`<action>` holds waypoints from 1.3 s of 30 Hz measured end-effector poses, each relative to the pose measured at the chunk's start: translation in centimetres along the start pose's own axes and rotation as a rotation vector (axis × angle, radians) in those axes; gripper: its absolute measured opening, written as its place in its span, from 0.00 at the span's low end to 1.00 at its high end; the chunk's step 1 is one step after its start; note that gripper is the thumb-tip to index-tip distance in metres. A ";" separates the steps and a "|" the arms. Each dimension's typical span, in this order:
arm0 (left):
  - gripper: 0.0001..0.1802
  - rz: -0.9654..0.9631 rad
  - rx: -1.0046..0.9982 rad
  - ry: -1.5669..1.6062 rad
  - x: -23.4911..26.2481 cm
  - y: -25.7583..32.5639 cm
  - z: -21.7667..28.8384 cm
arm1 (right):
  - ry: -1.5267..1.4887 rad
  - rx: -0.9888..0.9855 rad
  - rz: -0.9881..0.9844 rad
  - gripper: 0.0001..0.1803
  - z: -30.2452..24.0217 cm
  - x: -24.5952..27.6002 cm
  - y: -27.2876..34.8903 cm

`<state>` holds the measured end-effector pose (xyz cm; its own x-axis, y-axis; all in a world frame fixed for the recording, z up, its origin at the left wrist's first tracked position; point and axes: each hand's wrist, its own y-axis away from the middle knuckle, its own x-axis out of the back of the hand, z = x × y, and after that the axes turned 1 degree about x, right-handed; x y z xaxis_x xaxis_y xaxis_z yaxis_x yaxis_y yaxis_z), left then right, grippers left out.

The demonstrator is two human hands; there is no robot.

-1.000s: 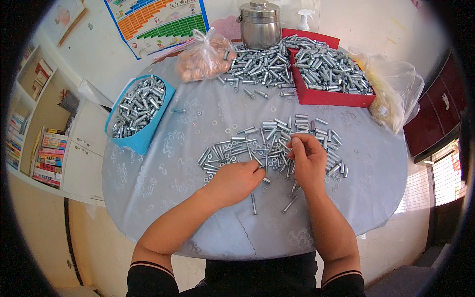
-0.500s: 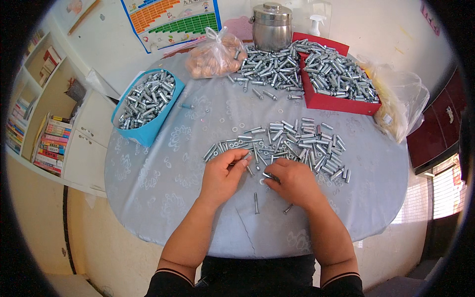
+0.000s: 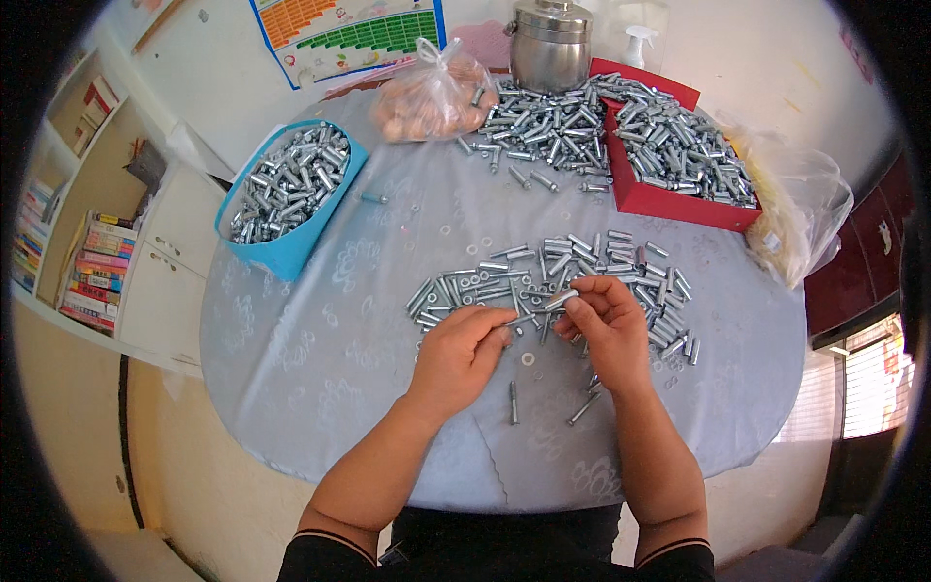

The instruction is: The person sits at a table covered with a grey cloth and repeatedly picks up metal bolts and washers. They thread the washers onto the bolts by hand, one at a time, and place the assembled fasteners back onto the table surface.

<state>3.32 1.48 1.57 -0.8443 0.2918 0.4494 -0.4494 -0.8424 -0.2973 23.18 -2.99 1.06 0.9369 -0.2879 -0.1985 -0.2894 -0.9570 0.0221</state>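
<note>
My left hand [image 3: 460,355] is closed, pinching a thin metal bolt [image 3: 524,318] between thumb and fingertips. Close to its tip, my right hand [image 3: 613,335] grips a silvery metal sleeve [image 3: 560,301] at a tilt. Whether bolt and sleeve touch is too small to tell. Behind both hands spreads a loose pile of sleeves [image 3: 669,286], bolts and nuts, partly hidden by my fingers. A flat washer [image 3: 528,359] lies between my wrists. Nearer to me, one bolt [image 3: 514,403] points straight away and another bolt [image 3: 584,408] lies slanted by my right wrist.
At the left stands a blue box [image 3: 276,260] full of assembled metal fasteners. A red box [image 3: 679,208] at the back right is full too, beside a heap of fasteners [image 3: 543,126]. Around them are a tied plastic bag [image 3: 427,105], a steel pot [image 3: 551,48] and another bag [image 3: 790,209].
My right hand has risen from the tabletop and now holds up a sleeve. The bolt in my left hand has turned from pointing down toward the sleeve. The view has shifted slightly.
</note>
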 end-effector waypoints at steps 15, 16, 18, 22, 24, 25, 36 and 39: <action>0.16 -0.005 0.001 0.039 -0.2 0.2 -0.4 | 0.187 0.058 -0.014 0.11 0.9 -0.4 0.5; 0.17 -0.031 0.057 0.084 -0.1 0.3 -0.4 | 0.196 0.061 -0.021 0.11 1.0 -0.4 0.4; 0.18 -0.089 0.167 0.179 -0.1 0.6 -0.4 | 0.184 0.046 -0.031 0.11 0.9 -0.4 0.5; 0.19 -0.107 0.228 0.428 -0.6 0.7 -1.2 | 0.117 -0.011 -0.045 0.11 0.2 -0.6 0.6; 0.19 -0.142 0.264 0.509 -0.6 0.5 -1.1 | 0.140 -0.020 -0.040 0.10 0.2 -0.6 0.6; 0.19 -0.143 0.280 0.532 -0.5 0.5 -1.1 | 0.175 -0.018 -0.035 0.10 0.4 -0.6 0.5; 0.20 -0.196 0.307 0.554 -0.6 0.8 -1.4 | 0.421 0.101 -0.098 0.09 0.8 -0.6 1.1; 0.21 -0.219 0.257 0.458 -0.2 0.9 -0.8 | 0.437 0.106 -0.125 0.10 1.2 -0.4 1.3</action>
<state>2.89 1.04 0.58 -0.8057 0.5904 0.0487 -0.5910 -0.8067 0.0021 22.16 -4.07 0.04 0.9540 -0.1812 0.2387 -0.1665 -0.9827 -0.0805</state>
